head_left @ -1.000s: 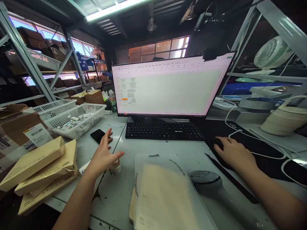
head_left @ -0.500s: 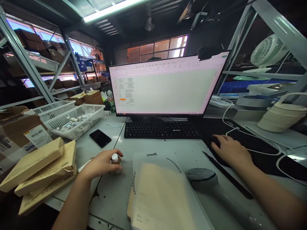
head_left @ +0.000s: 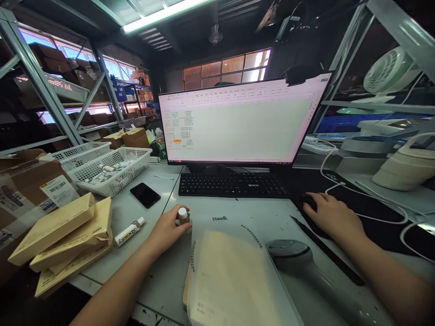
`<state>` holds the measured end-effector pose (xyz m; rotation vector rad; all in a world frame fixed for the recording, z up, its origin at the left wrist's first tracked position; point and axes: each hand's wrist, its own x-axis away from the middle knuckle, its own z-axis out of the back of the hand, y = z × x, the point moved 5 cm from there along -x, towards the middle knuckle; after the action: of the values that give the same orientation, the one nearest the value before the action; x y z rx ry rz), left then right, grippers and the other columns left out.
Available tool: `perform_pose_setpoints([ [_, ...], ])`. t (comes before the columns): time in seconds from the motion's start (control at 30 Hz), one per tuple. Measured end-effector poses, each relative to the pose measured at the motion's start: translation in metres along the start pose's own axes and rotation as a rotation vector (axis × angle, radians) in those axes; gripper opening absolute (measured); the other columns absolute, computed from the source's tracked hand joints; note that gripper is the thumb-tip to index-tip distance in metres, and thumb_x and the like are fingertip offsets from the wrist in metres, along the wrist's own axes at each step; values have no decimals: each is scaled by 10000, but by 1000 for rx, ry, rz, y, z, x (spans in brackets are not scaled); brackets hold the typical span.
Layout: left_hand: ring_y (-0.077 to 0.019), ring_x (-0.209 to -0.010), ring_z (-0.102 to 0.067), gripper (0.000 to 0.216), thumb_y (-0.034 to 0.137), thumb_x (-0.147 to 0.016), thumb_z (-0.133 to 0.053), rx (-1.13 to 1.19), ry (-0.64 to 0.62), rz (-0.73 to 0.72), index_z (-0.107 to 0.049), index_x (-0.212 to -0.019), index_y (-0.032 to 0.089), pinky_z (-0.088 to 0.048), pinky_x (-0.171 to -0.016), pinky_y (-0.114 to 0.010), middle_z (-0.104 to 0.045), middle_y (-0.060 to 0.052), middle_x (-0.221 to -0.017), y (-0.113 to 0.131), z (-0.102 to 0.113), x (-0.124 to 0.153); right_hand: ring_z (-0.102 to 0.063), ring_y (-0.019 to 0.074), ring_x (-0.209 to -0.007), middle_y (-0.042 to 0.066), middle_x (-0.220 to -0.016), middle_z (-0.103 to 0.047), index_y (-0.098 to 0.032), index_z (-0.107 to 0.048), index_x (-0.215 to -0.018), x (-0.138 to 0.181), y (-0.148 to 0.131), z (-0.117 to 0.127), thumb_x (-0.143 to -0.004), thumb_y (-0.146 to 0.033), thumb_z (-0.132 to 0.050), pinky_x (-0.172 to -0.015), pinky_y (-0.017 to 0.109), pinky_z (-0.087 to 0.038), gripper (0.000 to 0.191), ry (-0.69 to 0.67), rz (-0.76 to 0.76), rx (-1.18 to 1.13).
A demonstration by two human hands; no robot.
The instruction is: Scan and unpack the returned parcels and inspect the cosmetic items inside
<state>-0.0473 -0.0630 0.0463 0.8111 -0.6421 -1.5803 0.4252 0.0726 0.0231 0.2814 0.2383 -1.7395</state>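
Note:
My left hand [head_left: 168, 230] is closed round a small bottle [head_left: 184, 219] with a white cap, its thumb and fingers on either side. The bottle stands upright at the desk, close to the top left corner of a frosted plastic bag [head_left: 231, 271] with a pale yellow packet inside. To the left of my left forearm lies a white tube [head_left: 129, 231] with dark lettering. My right hand [head_left: 335, 215] rests closed over a black computer mouse [head_left: 309, 200], most of which is hidden beneath the palm.
A monitor [head_left: 238, 127] showing a spreadsheet stands behind the keyboard [head_left: 231, 184]. Left are a phone [head_left: 145, 195], a white basket [head_left: 112, 172] of small tubes and stacked yellow boxes [head_left: 74, 235]. A grey handheld scanner [head_left: 312, 271] and a black strip [head_left: 329, 253] lie right of the bag.
My left hand has moved right with the bottle, nearer the bag, uncovering the white tube. My right hand stays on the mouse. The whole view has shifted slightly.

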Motion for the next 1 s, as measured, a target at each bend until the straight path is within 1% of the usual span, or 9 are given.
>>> perform_pose_setpoints([
  [0.1,-242,-999,-681,433,339,-844,-622,4,-8,-21,-564,-1264,253,-525,-842,-338,-729,-42,-1106,-1,-7,-1,-585,389,-1170,160,-1454,-531,-163,-522,-1461,-1,0,-1,-989,-442,-252,-935,504,-499,611,-7,-5,-3],
  [0.27,-271,-1058,-666,544,380,-839,-652,-24,-56,1,-548,-1361,270,-522,-914,-368,-716,-60,-1151,-10,-14,-2,-589,381,-1174,161,-1461,-526,-161,-526,-1461,-3,2,-3,-984,-445,-259,-935,492,-503,616,-26,-13,-3],
  [0.33,-259,-1057,-661,623,304,-815,-647,44,-68,13,-497,-1419,274,-522,-908,-356,-693,-69,-1198,-13,-15,-2,-588,383,-1175,156,-1468,-522,-167,-528,-1460,-3,2,-3,-983,-444,-263,-934,498,-504,611,-24,-11,-2],
  [0.43,-240,-1055,-660,781,132,-716,-570,212,-96,51,-423,-1471,271,-514,-911,-349,-607,-101,-1360,-17,-14,-2,-596,383,-1162,162,-1455,-535,-167,-539,-1449,-3,2,-1,-984,-439,-272,-907,505,-516,602,-15,-12,-1],
  [0.53,-256,-1108,-648,818,93,-634,-506,402,-117,63,-433,-1434,249,-496,-944,-377,-521,-121,-1471,-18,-14,-4,-602,382,-1152,172,-1448,-542,-160,-549,-1439,-2,1,-1,-983,-433,-284,-893,509,-522,593,-4,-9,2],
  [0.63,-290,-1310,-535,780,99,-585,-485,498,-34,14,-488,-1354,228,-427,-1055,-419,-518,-119,-1475,-18,-10,-7,-598,381,-1157,165,-1457,-537,-162,-545,-1442,-2,1,-1,-983,-426,-293,-891,508,-523,587,0,-6,5],
  [0.7,-284,-1408,-444,764,106,-573,-476,530,37,-11,-507,-1326,229,-373,-1111,-440,-531,-113,-1463,-19,-6,-8,-597,382,-1157,161,-1461,-533,-162,-540,-1446,-2,1,-1,-984,-424,-293,-897,505,-521,585,-3,-7,6],
  [0.77,-275,-1423,-429,766,116,-575,-472,556,83,-13,-509,-1331,237,-347,-1128,-454,-547,-107,-1447,-21,-3,-9,-596,383,-1161,162,-1465,-529,-158,-537,-1448,-2,1,-1,-986,-423,-290,-918,503,-512,586,-8,-7,8],
  [1.0,-295,-1411,-449,726,163,-607,-523,652,219,18,-517,-1329,238,-351,-1126,-467,-567,-109,-1424,-21,6,-9,-586,386,-1180,154,-1480,-516,-166,-527,-1459,-2,1,-2,-989,-428,-282,-924,501,-508,591,-12,-15,10],
])
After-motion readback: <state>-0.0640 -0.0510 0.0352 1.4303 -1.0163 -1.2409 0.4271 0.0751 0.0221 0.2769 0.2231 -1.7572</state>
